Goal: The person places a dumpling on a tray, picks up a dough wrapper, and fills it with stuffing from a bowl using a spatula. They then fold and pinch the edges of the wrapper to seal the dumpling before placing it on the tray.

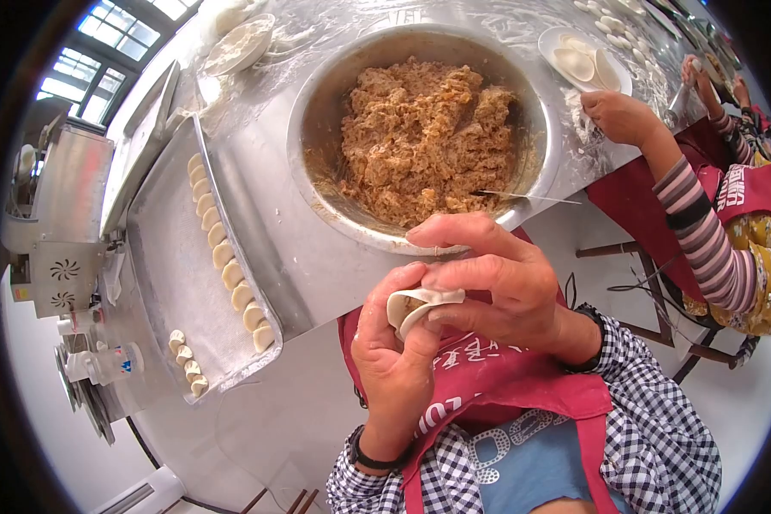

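Between my two hands is a dumpling (413,307), its pale wrapper folded around a bit of brown filling and still gaping on the side facing me. My left hand (394,351) cups it from below and the left, fingers curled round it. From the right, my right hand (505,278) pinches the wrapper's edge between thumb and fingers. Just beyond my hands stands a large metal bowl (304,184) heaped with minced filling (428,137). A thin utensil handle (540,199) sticks out over the bowl's near right rim.
A metal tray (167,231) on the left holds a row of dumplings (223,254) and a small cluster (188,364). At the right, a co-worker's hand (621,117) is by a plate of wrappers (584,64). A flour bowl (242,44) stands at the back left; a stool (660,300) is at right.
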The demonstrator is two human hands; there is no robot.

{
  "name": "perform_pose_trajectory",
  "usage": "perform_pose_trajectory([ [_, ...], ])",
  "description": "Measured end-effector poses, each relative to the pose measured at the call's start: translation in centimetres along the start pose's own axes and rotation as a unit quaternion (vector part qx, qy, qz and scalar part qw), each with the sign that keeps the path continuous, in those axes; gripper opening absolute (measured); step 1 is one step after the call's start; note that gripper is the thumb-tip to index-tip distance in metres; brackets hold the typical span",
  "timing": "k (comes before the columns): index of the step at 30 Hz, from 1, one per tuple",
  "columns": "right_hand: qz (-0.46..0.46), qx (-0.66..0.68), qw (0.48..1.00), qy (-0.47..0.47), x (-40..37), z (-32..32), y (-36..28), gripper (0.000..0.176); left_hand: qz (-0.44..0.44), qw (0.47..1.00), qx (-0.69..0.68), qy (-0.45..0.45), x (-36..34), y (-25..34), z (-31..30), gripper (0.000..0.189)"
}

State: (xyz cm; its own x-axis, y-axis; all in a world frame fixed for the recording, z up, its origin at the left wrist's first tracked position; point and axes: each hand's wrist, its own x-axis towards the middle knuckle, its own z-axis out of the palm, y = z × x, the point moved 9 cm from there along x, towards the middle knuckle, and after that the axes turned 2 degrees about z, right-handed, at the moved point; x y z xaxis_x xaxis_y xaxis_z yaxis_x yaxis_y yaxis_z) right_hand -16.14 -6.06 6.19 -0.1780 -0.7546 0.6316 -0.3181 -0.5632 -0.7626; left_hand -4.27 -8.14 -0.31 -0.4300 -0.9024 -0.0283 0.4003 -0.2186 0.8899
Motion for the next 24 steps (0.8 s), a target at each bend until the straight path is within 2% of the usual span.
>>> perform_pose_trajectory([
  [5, -0.040, 0.037, 0.998, -0.020, -0.3, -0.1, 0.6, 0.017, 0.039, 0.983, 0.179, 0.000, -0.3, 1.2, 0.5, 0.039],
  [6, -0.050, 0.024, 0.998, -0.031, -0.2, 0.0, 0.4, 0.018, 0.039, 0.983, 0.179, 0.000, -0.3, 1.2, 0.4, 0.039],
  [11, -0.055, -0.001, 0.998, -0.039, -0.2, -0.1, -0.3, 0.018, 0.042, 0.992, 0.121, -0.011, -0.2, 1.2, 0.9, 0.037],
  [13, 0.006, -0.014, 1.000, -0.009, 0.1, -0.4, 0.1, 0.019, 0.031, 0.995, 0.094, -0.017, -0.3, 1.1, 0.7, 0.037],
  [16, 0.032, 0.037, 0.999, -0.022, 0.7, -0.2, 0.4, 0.016, 0.011, 0.997, 0.079, -0.015, -0.4, 0.8, 0.7, 0.040],
  [21, 0.004, 0.058, 0.997, -0.046, -0.3, 0.1, 1.0, 0.016, -0.018, 0.998, 0.060, -0.006, 0.0, 0.4, 0.9, 0.043],
  [23, -0.004, 0.068, 0.997, -0.037, -0.3, 0.2, 0.9, 0.016, -0.074, 0.994, -0.076, 0.032, 0.1, -0.8, 0.4, 0.044],
  [24, -0.011, 0.041, 0.999, -0.028, -0.3, 0.1, 0.7, 0.015, -0.074, 0.994, -0.076, 0.031, 0.1, -1.0, 0.1, 0.044],
])
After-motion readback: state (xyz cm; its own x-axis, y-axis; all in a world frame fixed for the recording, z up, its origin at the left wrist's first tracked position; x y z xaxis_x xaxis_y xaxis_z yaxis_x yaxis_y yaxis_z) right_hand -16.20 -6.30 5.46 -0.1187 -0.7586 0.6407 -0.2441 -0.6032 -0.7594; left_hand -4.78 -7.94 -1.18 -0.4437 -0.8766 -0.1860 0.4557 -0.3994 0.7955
